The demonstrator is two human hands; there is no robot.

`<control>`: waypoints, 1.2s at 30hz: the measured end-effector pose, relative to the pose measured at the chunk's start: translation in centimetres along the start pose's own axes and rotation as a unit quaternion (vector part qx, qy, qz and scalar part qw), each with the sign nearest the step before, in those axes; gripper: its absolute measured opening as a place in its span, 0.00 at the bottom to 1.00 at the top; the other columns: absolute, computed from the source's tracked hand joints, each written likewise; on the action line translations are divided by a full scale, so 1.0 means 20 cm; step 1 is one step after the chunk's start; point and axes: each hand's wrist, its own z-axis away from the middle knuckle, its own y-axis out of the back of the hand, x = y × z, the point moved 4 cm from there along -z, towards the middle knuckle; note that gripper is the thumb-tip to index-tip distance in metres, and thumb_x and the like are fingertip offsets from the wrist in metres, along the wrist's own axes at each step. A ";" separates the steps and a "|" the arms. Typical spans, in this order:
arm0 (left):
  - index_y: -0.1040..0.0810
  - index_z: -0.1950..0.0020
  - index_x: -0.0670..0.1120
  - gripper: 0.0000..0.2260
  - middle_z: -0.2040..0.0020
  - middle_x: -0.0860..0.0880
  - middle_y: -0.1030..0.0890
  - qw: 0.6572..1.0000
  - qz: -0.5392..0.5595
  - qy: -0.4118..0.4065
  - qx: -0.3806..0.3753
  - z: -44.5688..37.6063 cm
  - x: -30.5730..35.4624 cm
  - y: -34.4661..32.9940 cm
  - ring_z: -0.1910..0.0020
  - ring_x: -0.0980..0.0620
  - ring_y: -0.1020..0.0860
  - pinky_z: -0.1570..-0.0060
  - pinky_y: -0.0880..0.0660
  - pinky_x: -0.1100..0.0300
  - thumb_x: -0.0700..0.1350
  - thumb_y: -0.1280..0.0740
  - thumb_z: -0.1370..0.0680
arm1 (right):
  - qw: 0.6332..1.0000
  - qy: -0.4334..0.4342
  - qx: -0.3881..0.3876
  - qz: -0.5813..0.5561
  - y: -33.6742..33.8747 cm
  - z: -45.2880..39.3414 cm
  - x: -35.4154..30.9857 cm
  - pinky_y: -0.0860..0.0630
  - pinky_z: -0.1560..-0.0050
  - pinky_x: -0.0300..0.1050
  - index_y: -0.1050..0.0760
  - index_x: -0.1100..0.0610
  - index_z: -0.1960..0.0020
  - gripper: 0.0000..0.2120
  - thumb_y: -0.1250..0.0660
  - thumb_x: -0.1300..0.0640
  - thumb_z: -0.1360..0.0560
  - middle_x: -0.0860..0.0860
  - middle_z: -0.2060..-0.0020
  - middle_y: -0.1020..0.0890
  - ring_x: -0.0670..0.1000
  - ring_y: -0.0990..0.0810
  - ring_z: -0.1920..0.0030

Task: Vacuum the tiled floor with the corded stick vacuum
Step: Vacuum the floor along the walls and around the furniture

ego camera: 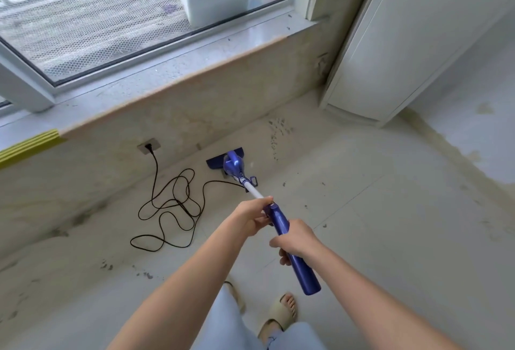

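Note:
A blue corded stick vacuum (234, 166) stands on the pale tiled floor (362, 196), its flat head (216, 160) close to the wall under the window. A white tube runs back to a blue handle (280, 221). My left hand (250, 218) grips the top of the handle where it meets the tube. My right hand (296, 239) grips the handle lower down. The black cord (170, 204) lies in loose loops left of the vacuum and is plugged into a wall socket (149, 146).
Dark dirt specks (277, 132) lie near the wall right of the vacuum head, and more (107, 264) at the lower left. A white cabinet (390, 43) stands at the right. The window sill (167, 70) juts out above. My sandalled foot (281, 312) is below.

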 end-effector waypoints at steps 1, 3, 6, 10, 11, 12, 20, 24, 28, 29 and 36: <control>0.26 0.43 0.38 0.15 0.45 0.41 0.24 1.000 0.002 0.009 0.005 -0.01 -0.01 0.00 0.62 0.48 0.20 0.68 0.21 0.59 0.44 0.29 0.24 | 1.000 0.000 0.009 0.011 0.00 0.00 0.01 0.20 0.68 0.43 0.31 0.59 0.41 0.18 0.32 0.62 0.29 0.57 0.60 0.19 0.52 0.19 0.72; 0.26 0.43 0.38 0.15 0.46 0.39 0.23 0.999 -0.005 0.041 -0.006 0.02 -0.03 -0.01 0.59 0.45 0.19 0.60 0.19 0.55 0.44 0.28 0.24 | 0.997 0.012 0.053 0.057 -0.01 0.01 0.03 0.20 0.68 0.43 0.30 0.58 0.43 0.15 0.33 0.61 0.29 0.55 0.60 0.18 0.51 0.18 0.71; 0.27 0.48 0.37 0.13 0.55 0.39 0.20 0.995 -0.017 0.085 -0.047 0.08 -0.06 -0.01 0.57 0.43 0.18 0.49 0.21 0.52 0.43 0.28 0.25 | 0.990 0.038 0.089 0.105 -0.03 0.03 0.04 0.17 0.59 0.48 0.31 0.55 0.47 0.13 0.34 0.58 0.32 0.52 0.62 0.18 0.51 0.16 0.67; 0.28 0.48 0.38 0.13 0.52 0.40 0.22 0.993 0.050 0.094 -0.044 0.11 -0.07 -0.03 0.57 0.44 0.20 0.52 0.22 0.52 0.42 0.28 0.25 | 0.995 0.035 0.043 0.083 -0.04 0.08 0.08 0.17 0.62 0.47 0.36 0.50 0.42 0.20 0.33 0.59 0.30 0.51 0.59 0.21 0.51 0.15 0.67; 0.29 0.50 0.38 0.12 0.54 0.40 0.23 0.993 0.070 0.085 -0.041 0.11 -0.07 -0.05 0.59 0.44 0.21 0.53 0.23 0.53 0.42 0.28 0.25 | 0.995 0.032 0.038 0.083 -0.04 0.10 0.09 0.17 0.63 0.47 0.37 0.50 0.42 0.20 0.33 0.60 0.30 0.51 0.58 0.21 0.51 0.16 0.68; 0.30 0.52 0.39 0.11 0.58 0.42 0.23 0.992 0.090 0.076 -0.040 0.11 -0.07 -0.09 0.61 0.45 0.22 0.56 0.23 0.54 0.41 0.29 0.24 | 0.995 0.030 0.039 0.086 -0.04 0.11 0.10 0.17 0.64 0.47 0.37 0.51 0.43 0.19 0.34 0.61 0.29 0.52 0.59 0.21 0.51 0.16 0.69; 0.36 0.62 0.44 0.09 0.76 0.49 0.31 0.992 0.119 -0.039 -0.025 0.06 0.07 -0.23 0.75 0.53 0.32 0.72 0.32 0.62 0.36 0.41 0.23 | 0.988 0.079 0.018 0.134 0.16 0.11 -0.09 0.28 0.75 0.40 0.33 0.60 0.43 0.14 0.42 0.66 0.28 0.58 0.61 0.24 0.52 0.25 0.74; 0.36 0.58 0.43 0.05 0.70 0.46 0.31 0.997 0.034 -0.065 0.019 0.09 0.03 -0.22 0.75 0.50 0.30 0.70 0.32 0.61 0.34 0.44 0.24 | 0.985 0.091 -0.028 0.141 0.19 0.17 -0.09 0.27 0.70 0.44 0.34 0.61 0.43 0.14 0.42 0.67 0.28 0.58 0.64 0.26 0.51 0.26 0.75; 0.33 0.45 0.47 0.10 0.71 0.46 0.30 0.995 0.055 -0.061 0.053 0.10 -0.03 -0.16 0.73 0.49 0.31 0.73 0.32 0.61 0.36 0.44 0.24 | 0.980 0.109 -0.062 0.156 0.15 0.22 -0.06 0.27 0.71 0.44 0.35 0.61 0.44 0.14 0.43 0.67 0.28 0.57 0.65 0.27 0.50 0.27 0.75; 0.32 0.39 0.49 0.15 0.72 0.47 0.30 0.994 0.059 -0.061 0.066 0.09 -0.05 -0.14 0.74 0.49 0.31 0.74 0.32 0.62 0.36 0.43 0.24 | 0.978 0.115 -0.070 0.160 0.15 0.22 -0.05 0.27 0.72 0.43 0.35 0.61 0.44 0.13 0.43 0.67 0.28 0.57 0.65 0.27 0.50 0.27 0.75; 0.31 0.49 0.43 0.05 0.71 0.47 0.29 0.997 0.015 -0.025 0.074 0.19 -0.15 0.03 0.72 0.50 0.29 0.69 0.29 0.62 0.36 0.42 0.23 | 0.986 0.101 -0.081 0.104 -0.06 0.30 0.01 0.30 0.75 0.40 0.36 0.59 0.47 0.11 0.42 0.67 0.28 0.55 0.63 0.27 0.51 0.26 0.74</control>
